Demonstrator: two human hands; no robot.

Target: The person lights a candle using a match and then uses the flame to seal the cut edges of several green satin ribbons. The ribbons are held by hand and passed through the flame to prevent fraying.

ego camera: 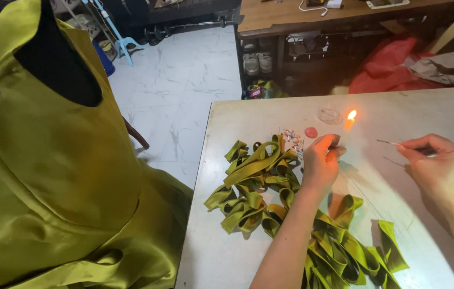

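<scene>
Olive-green garment [50, 176] on a dark dress form [50, 59], at nine o'clock of the table [398, 112]. Heap of olive ribbon strips [254, 182] on the table. Left hand [320, 163], at the heap's three o'clock, grips a lighter; its flame [352, 115] stands at one o'clock of the hand. Right hand [438, 166] pinches a thin needle [390, 143] pointing toward nine o'clock, well apart from the flame.

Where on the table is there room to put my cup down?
Bare table lies past the flame, toward the far edge. Another bare patch sits at the near left corner, beside the green strips. It is crowded around the strips and between the left hand and right hand.
</scene>
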